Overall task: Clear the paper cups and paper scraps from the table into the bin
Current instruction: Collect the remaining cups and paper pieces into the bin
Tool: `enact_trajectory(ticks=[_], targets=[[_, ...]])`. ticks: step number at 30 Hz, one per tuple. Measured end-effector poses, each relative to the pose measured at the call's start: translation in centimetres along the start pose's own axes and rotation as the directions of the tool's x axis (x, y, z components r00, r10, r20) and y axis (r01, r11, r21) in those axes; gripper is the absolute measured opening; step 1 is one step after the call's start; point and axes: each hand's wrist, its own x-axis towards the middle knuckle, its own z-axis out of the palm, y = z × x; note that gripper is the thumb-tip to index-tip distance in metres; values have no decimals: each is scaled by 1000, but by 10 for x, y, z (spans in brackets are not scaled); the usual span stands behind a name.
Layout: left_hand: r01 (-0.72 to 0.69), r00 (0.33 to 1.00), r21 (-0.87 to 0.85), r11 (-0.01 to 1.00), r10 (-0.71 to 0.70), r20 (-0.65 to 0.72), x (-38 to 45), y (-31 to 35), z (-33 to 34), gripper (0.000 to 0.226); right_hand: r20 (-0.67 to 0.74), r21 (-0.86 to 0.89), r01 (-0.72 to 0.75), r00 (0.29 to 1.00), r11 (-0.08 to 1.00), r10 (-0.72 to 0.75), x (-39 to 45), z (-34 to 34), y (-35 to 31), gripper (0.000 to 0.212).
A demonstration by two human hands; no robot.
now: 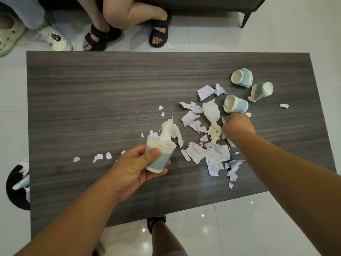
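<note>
The left hand (138, 164), low in the centre of the frame, grips a blue-and-white paper cup (159, 157) stuffed with crumpled tissue, held just above the grey table (92, 89). To its right, the right hand (237, 124) is curled down among the paper scraps (204, 150), its fingers closed on a crumpled tissue wad (212, 115). Three more paper cups (241, 77) lie tipped over at the upper right. At the far left edge, the black bin (16, 187) holds paper and a cup.

Black sandals (158, 30), white clogs (55, 39), dark sofa leg (246, 17), glossy white floor tiles (258, 228)
</note>
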Motion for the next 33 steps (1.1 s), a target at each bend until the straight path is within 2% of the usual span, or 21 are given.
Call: enact_trajectory(ticks=[2,3,6,9,11,13,15,17,19,22,25,28,33], targets=[[11,1000,49,999,-11,-6,-2,0,-2,49,19,11,18,1000,1000,-19,-6,3,4,38],[3,1000,72,997,-2,-12,-3,0,-4,47,26,25,9,1000,1000,-10,-9,5,6,42],[-21,999,102,995,24,-23,-5,-2,-12,52,-2,93,29,1000,995,-29,-19,10,10,47],[-29,999,134,991,34,-36,-7,-6,-25,57,-105,232,87,992,969,-64,-29,8,13,44],[-25,998,171,985,35,-54,-10,-8,-35,62,-165,318,87,986,944,-35,-42,1,11,51],[-38,994,243,969,61,-88,-14,-8,-41,69,-243,415,132,970,900,-31,-63,-10,5,54],[-61,985,354,933,114,-132,-19,-7,-44,70,-296,549,213,954,809,-50,-91,-22,-10,48],[-88,972,418,904,170,-164,-25,-4,-50,65,-281,656,251,957,712,-79,-122,-27,-34,41],[-117,963,458,881,213,-163,-30,-1,-59,52,-252,686,262,961,678,-116,-151,-25,-62,32],[-149,942,528,836,283,-182,-42,7,-84,29,-103,800,203,974,564,-204,-193,0,-118,22],[-174,890,633,754,395,-227,-62,17,-116,21,19,831,148,956,537,-293,-234,37,-178,16],[-149,812,681,717,482,-328,-93,26,-162,23,118,847,120,907,517,-404,-274,74,-231,16],[-39,631,663,747,533,-563,-151,31,-264,29,192,826,134,846,547,-497,-328,125,-296,17]])
